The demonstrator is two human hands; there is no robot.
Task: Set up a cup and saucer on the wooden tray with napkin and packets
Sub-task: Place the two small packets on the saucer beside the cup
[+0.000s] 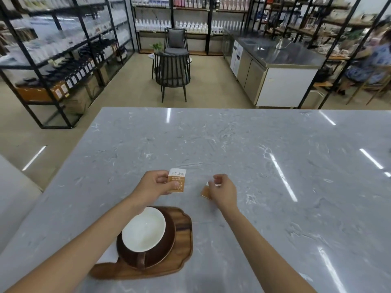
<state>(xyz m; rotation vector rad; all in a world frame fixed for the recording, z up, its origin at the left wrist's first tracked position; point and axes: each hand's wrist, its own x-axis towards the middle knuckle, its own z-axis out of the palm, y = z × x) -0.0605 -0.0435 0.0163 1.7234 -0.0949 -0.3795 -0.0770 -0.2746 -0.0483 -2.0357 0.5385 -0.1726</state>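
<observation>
A wooden tray [184,246] with a handle lies on the grey marble table, close to me. On it stands a brown saucer [167,242] carrying a cup [143,229], white inside and brown outside, its handle toward me. My left hand [154,185] holds an orange and white packet [177,180] above the table, beyond the tray. My right hand [222,189] pinches a second orange packet [205,192], mostly hidden behind the fingers, just above the table to the right. No napkin shows.
The marble table [275,166] stretches far ahead and right. Beyond it stand a black chair [173,77], shelving racks with bottles [63,49], a steel counter [275,60], and a seated person [368,64] at far right.
</observation>
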